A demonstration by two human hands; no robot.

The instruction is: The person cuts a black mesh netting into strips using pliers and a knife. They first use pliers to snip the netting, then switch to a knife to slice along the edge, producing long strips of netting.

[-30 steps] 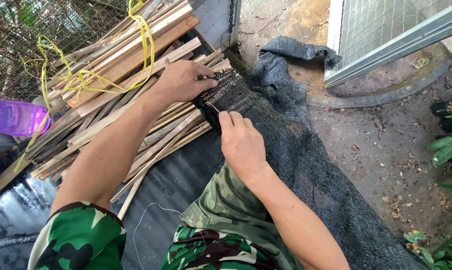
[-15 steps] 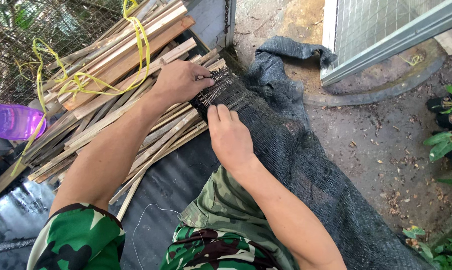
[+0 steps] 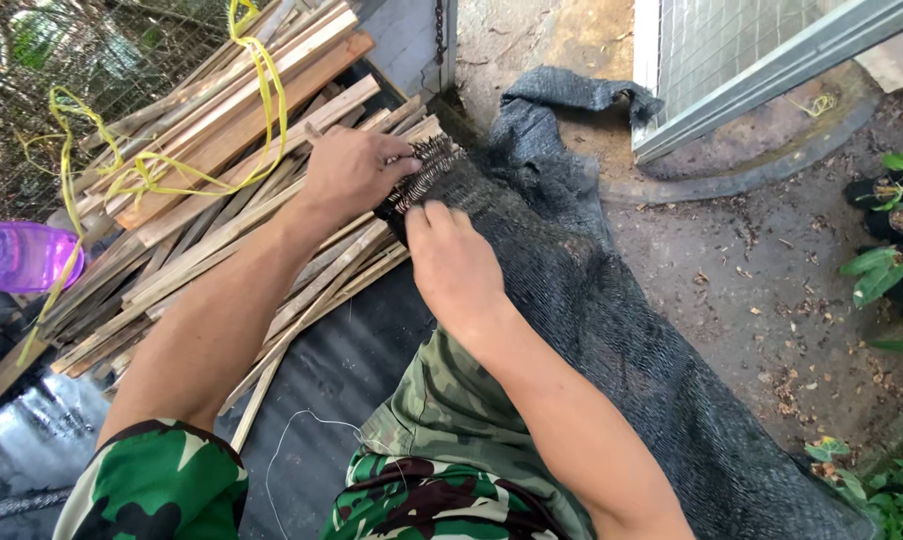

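With the left hand (image 3: 352,172) pinched on the frayed edge of the black shade net (image 3: 572,300) and the right hand (image 3: 455,262) pressing flat just below, keep the 2 hands close so the weave stays taut.

A pile of split bamboo slats (image 3: 222,190) lies at left, looped with yellow plastic twine (image 3: 262,90). A purple plastic bottle (image 3: 17,255) sits at its far-left edge. A wire-mesh panel (image 3: 732,50) leans at upper right, and potted seedlings (image 3: 897,215) stand at right.
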